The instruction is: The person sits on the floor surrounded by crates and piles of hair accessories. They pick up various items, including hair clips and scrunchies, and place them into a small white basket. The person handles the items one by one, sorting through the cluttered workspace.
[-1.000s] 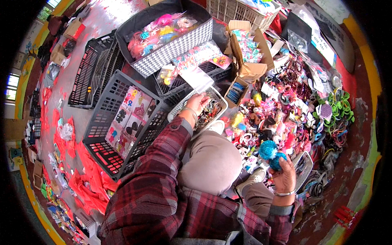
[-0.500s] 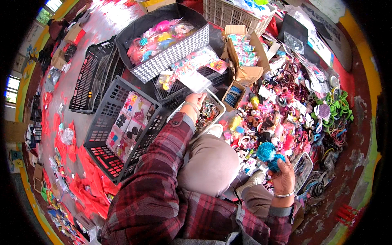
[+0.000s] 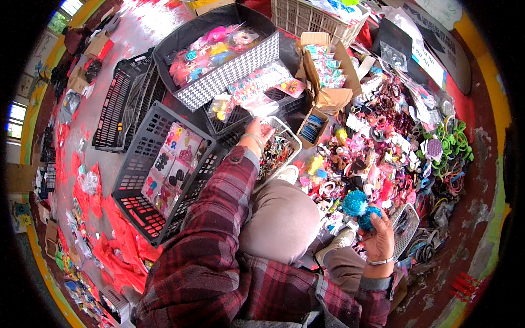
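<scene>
My right hand (image 3: pixel 378 239) is closed on a pair of glittery blue tinsel pom-poms (image 3: pixel 356 203), held over the heap of hair accessories (image 3: pixel 377 158). My left arm reaches forward, and the left hand (image 3: pixel 258 132) is at the left rim of a small white basket (image 3: pixel 298 143) full of tangled small bands and clips. Its fingers are curled, and a clear plastic bag (image 3: pixel 260 105) extends from them toward the packets beyond; the exact grip is partly hidden.
A grey crate (image 3: pixel 124 183) with carded accessories stands left, near black crates (image 3: pixel 117 104). A houndstooth bin (image 3: pixel 229 71) holds bagged colourful items. Ahead are an open cardboard box (image 3: pixel 350 76) and a small box of blue pieces (image 3: pixel 311 128). Green bands (image 3: pixel 451 142) lie right.
My left hand has shifted slightly left, and the plastic bag beyond it has moved away and looks more crumpled. The right hand and the blue pom-poms have hardly moved.
</scene>
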{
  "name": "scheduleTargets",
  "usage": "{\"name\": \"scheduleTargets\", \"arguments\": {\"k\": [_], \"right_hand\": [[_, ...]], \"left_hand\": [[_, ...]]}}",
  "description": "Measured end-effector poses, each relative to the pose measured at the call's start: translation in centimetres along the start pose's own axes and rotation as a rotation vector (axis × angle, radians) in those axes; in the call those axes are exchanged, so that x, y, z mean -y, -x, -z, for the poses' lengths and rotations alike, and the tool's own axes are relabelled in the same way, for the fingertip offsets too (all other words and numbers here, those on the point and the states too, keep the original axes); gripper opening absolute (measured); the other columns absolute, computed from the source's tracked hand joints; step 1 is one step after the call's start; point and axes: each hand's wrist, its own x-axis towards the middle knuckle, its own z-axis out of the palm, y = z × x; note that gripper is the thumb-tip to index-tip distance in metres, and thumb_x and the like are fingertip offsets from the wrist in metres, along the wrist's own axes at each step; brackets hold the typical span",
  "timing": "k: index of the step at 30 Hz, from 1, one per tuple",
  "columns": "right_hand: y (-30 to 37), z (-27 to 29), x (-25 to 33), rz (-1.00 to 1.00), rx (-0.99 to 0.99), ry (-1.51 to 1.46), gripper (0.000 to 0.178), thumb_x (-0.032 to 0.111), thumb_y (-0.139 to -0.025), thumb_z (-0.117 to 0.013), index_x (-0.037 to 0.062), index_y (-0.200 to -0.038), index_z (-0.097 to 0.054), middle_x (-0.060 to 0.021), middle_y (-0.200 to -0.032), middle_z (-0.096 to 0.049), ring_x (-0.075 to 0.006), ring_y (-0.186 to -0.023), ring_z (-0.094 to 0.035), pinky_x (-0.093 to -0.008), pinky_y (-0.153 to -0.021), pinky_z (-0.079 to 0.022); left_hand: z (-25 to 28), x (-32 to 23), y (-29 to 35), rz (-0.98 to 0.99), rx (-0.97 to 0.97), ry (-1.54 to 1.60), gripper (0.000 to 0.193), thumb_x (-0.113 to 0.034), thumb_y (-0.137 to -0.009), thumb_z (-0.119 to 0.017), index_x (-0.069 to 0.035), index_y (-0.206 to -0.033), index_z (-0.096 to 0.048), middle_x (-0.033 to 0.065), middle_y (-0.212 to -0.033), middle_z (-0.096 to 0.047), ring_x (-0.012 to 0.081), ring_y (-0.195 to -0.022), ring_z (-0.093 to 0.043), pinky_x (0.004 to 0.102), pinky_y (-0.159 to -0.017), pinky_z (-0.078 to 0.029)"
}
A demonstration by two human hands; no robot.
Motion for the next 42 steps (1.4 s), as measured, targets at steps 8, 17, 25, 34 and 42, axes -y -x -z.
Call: {"name": "scheduleTargets", "arguments": {"k": [8, 17, 25, 34, 42], "right_hand": [[0.1, 0.2, 0.0, 0.003, -0.002, 0.015, 0.029, 0.012, -0.079, -0.064, 0.0040, -0.104, -0.054, -0.0082, -0.090, -0.062, -0.0231, -0.073, -0.064, -0.0241, -0.047, -0.048], [0.7, 0.2, 0.7, 0.090, 0.057, -0.014, 0.029, 0.007, -0.077, -0.062, 0.0061, -0.105, -0.054, -0.0017, -0.085, -0.057, -0.0105, -0.067, -0.053, -0.0221, -0.054, -0.046], [1.1, 2.5, 1.6, 0.397, 0.282, -0.066, 0.030, 0.020, -0.077, -0.066, 0.0007, -0.097, -0.056, -0.0054, -0.082, -0.062, -0.0147, -0.071, -0.058, -0.0284, -0.064, -0.047], [4.1, 3.8, 3.4, 0.403, 0.252, -0.086, 0.036, 0.031, -0.089, -0.047, 0.0004, -0.107, -0.052, -0.0068, -0.070, -0.058, -0.0124, -0.051, -0.052, -0.0227, -0.048, -0.041], [7.3, 7.6, 5.4, 0.506, 0.206, 0.020, 0.022, 0.020, -0.080, -0.057, 0.0003, -0.087, -0.062, -0.0049, -0.068, -0.059, -0.0114, -0.054, -0.053, -0.0218, -0.051, -0.041]], "left_hand": [[-1.4, 0.8, 3.6, 0.229, 0.192, -0.204, 0.074, -0.061, -0.079, -0.049, 0.012, -0.090, -0.049, 0.0225, -0.085, -0.056, 0.0387, -0.082, -0.059, 0.0363, -0.068, -0.054], [-5.1, 2.2, 11.9, 0.155, 0.799, -0.496, 0.024, -0.016, -0.086, -0.057, 0.000, -0.103, -0.053, 0.0143, -0.092, -0.061, 0.0231, -0.086, -0.062, 0.0309, -0.074, -0.052], [-12.4, -0.9, 22.8, -0.178, 1.322, -0.886, 0.022, -0.005, -0.085, -0.050, 0.004, -0.104, -0.056, 0.0142, -0.101, -0.061, 0.0215, -0.093, -0.060, 0.0309, -0.080, -0.049], [-16.9, -1.3, 35.6, -0.195, 1.589, -1.136, 0.025, -0.003, -0.080, -0.051, 0.003, -0.103, -0.059, 0.0099, -0.089, -0.063, 0.0162, -0.084, -0.060, 0.0295, -0.078, -0.048], [-19.8, 2.6, 41.1, -0.047, 1.767, -1.284, 0.026, -0.006, -0.083, -0.051, 0.004, -0.106, -0.058, 0.0092, -0.089, -0.063, 0.0148, -0.085, -0.059, 0.0271, -0.077, -0.046]]}}
